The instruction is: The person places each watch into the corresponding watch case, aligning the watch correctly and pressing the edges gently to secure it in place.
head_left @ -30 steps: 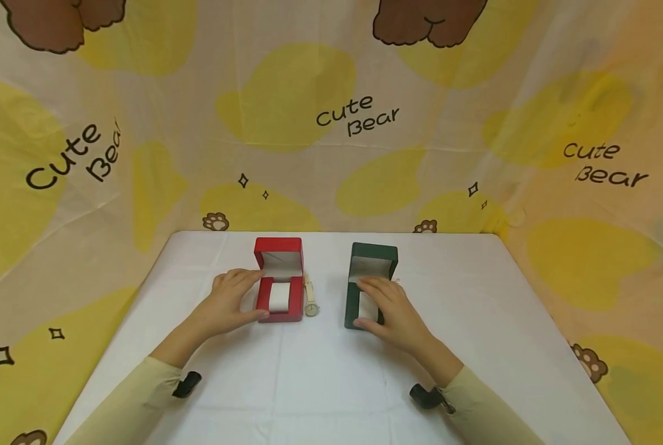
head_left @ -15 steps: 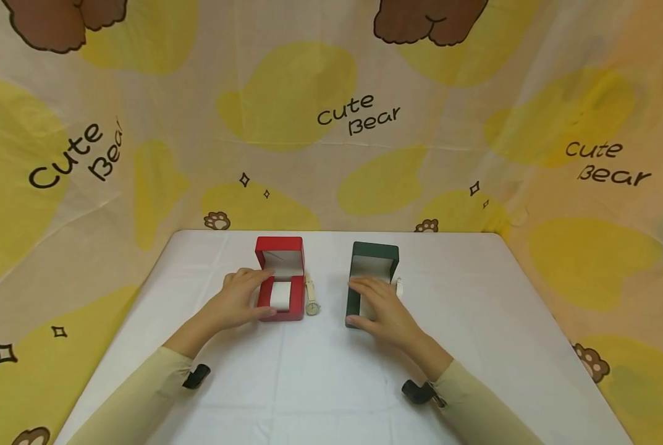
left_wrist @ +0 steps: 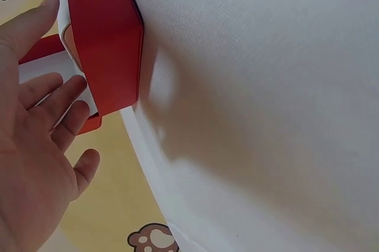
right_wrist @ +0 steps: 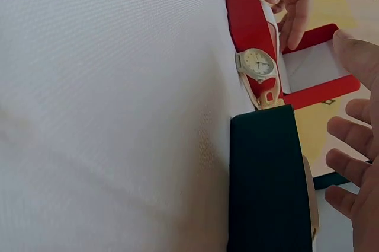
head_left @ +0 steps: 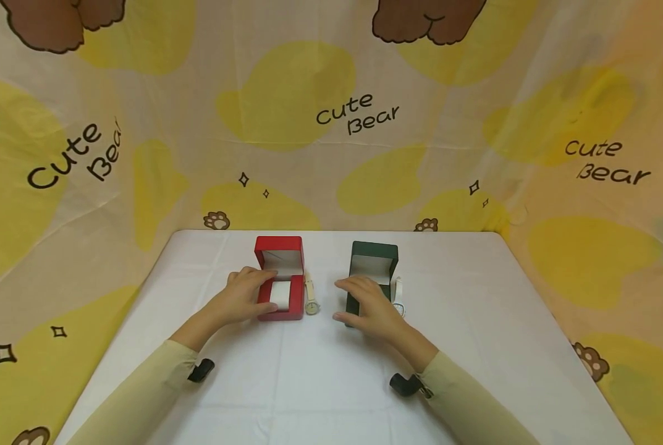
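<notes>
A red watch box [head_left: 296, 300] stands with its lid raised and a white cushion [head_left: 281, 296] inside. Over its left side hovers my left hand [head_left: 239, 300], fingers spread and relaxed, holding nothing. Against the box's right side lies a cream-strapped watch [head_left: 311, 304], its round dial clear in the right wrist view. A dark green watch box [head_left: 374, 250], lid also up, stands to the right. My right hand [head_left: 374, 312] is above it with loose, extended fingers and nothing in its grasp; it covers most of the lower part. Right of the green box lies a white watch [head_left: 399, 293], partly hidden.
A white cloth covers the table [head_left: 309, 383]. Behind it and at both sides hangs a yellow patterned curtain [head_left: 287, 99]. The two boxes stand apart near the back edge. Each sleeve carries a black wrist camera [head_left: 405, 385].
My right hand has shifted left over the green box, uncovering more of the white watch. My left hand has moved slightly right over the red box. The boxes stay in place.
</notes>
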`<state>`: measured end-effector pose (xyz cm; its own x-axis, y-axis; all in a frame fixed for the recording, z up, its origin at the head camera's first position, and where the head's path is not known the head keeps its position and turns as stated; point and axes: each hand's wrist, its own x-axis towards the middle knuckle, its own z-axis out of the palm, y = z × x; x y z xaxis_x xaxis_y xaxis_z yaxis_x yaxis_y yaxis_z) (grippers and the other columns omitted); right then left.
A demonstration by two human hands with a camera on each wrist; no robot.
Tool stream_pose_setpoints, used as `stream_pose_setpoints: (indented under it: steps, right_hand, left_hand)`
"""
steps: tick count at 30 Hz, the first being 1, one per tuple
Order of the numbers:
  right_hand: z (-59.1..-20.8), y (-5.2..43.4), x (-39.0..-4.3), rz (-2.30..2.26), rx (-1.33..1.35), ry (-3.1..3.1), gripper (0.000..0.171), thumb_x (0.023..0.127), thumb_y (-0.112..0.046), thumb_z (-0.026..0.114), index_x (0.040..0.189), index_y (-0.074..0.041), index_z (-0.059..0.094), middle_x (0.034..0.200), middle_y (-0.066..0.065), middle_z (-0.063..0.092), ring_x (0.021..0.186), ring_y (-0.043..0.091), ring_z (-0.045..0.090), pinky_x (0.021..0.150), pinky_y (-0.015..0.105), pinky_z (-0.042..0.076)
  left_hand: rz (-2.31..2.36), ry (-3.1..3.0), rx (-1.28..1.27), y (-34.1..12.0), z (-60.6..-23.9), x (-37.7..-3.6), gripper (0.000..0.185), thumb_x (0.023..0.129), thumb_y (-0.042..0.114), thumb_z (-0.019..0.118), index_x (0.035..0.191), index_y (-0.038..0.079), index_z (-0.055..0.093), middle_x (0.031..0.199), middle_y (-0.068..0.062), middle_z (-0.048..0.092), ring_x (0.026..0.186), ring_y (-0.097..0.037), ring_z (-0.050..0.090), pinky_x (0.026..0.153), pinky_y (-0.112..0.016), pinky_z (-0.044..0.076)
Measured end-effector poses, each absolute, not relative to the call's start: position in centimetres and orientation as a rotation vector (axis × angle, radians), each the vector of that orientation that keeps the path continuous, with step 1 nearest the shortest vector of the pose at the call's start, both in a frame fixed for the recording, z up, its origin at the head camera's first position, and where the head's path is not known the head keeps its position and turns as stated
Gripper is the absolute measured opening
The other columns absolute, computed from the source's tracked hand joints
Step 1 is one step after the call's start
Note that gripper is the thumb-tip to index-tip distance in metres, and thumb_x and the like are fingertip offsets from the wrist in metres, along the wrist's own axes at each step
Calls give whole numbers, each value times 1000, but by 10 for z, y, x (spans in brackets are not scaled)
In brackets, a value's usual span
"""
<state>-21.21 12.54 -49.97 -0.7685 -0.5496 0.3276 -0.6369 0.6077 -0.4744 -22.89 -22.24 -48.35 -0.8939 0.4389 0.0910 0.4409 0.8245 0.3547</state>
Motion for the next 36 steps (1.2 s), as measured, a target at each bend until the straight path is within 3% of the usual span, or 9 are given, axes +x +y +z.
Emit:
stream_pose_setpoints:
  steps: [16, 21, 36]
  right_hand:
    - [-508, 105, -224, 886, 1002, -2760, 59, 90, -44, 77, 138, -14, 63, 135, 2, 65, 133, 24, 53, 117, 48, 36]
    - [-511, 99, -228, 855, 1058, -2739, 53, 90, -39, 79, 134, -13, 66, 130, 3, 67, 130, 23, 55, 118, 45, 33]
    - [-514, 76, -240, 568, 1086, -2792, 41, 87, -35, 82, 121, -14, 75, 111, -3, 75, 118, 22, 60, 111, 43, 39]
  left_hand:
    - [-556, -3085, -727, -219, -484, -239, 69, 81, 41, 85, 141, 17, 60, 131, -2, 65, 124, -27, 47, 98, -50, 30]
    - [-485, -3091, -776, -219, -485, -243, 69, 81, 43, 84, 141, 16, 61, 134, -1, 66, 124, -27, 48, 94, -48, 30]
    - [-489, -3090, -806, -217, -484, -248, 71, 78, 42, 87, 138, 12, 63, 132, -2, 67, 124, -27, 46, 94, -49, 30]
